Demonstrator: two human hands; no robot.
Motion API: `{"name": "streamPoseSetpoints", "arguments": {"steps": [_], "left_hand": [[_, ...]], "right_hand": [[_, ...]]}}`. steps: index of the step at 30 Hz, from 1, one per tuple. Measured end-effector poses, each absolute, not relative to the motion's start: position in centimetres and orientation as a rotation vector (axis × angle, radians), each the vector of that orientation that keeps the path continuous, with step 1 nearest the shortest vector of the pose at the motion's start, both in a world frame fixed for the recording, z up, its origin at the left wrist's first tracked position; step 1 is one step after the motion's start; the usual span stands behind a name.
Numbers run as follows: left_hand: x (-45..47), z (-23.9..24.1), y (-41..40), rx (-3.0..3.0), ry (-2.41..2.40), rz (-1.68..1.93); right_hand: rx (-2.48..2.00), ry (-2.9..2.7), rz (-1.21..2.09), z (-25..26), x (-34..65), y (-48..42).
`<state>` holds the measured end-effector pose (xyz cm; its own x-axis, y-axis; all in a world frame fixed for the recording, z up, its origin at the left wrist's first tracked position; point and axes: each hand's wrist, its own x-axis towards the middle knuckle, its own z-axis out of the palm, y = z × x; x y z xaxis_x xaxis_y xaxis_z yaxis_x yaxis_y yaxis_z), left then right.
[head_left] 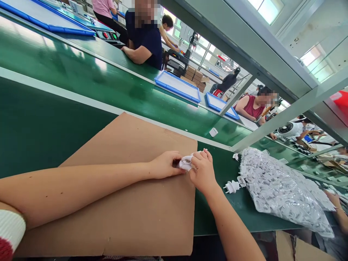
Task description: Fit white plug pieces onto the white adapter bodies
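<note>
My left hand (164, 165) and my right hand (202, 170) meet over the far right edge of a brown cardboard sheet (130, 203). Both are closed on one small white part in a clear wrapper (186, 162), pinched between the fingertips of each hand. A bare white plug adapter (231, 186) lies on the green bench just right of my right hand. Further right a big heap of bagged white parts (282, 188) spreads across the bench.
A green conveyor belt (81, 72) runs behind the cardboard, with a small white part (213, 132) on it. Blue trays (178, 86) sit on the far side, where several seated people work. A grey metal frame post (272, 127) slants overhead. Another person's hand (335, 201) is at the right.
</note>
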<state>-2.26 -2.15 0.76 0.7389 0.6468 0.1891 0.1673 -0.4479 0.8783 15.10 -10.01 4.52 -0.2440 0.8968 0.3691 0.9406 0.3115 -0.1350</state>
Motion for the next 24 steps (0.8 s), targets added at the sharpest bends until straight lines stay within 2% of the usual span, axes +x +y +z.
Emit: {"name": "streamPoseSetpoints", "arguments": {"steps": [13, 17, 20, 24], "left_hand": [[-1.8, 1.6, -1.6, 1.918, 0.683, 0.62], [-0.6, 2.8, 3.5, 1.951, 1.008, 0.71], [0.5, 3.1, 8.8, 1.945, 1.235, 0.799], [0.7, 2.5, 14.1, 1.922, 1.441, 0.834]], "right_hand": [[-1.599, -1.486, 0.237, 1.3, 16.1, -10.3], [-1.792, -1.457, 0.037, 0.6, 19.7, -8.8], [-1.905, -1.521, 0.084, -0.1, 21.2, -7.9], [-1.813, -1.425, 0.182, -0.5, 21.0, -7.8]]}}
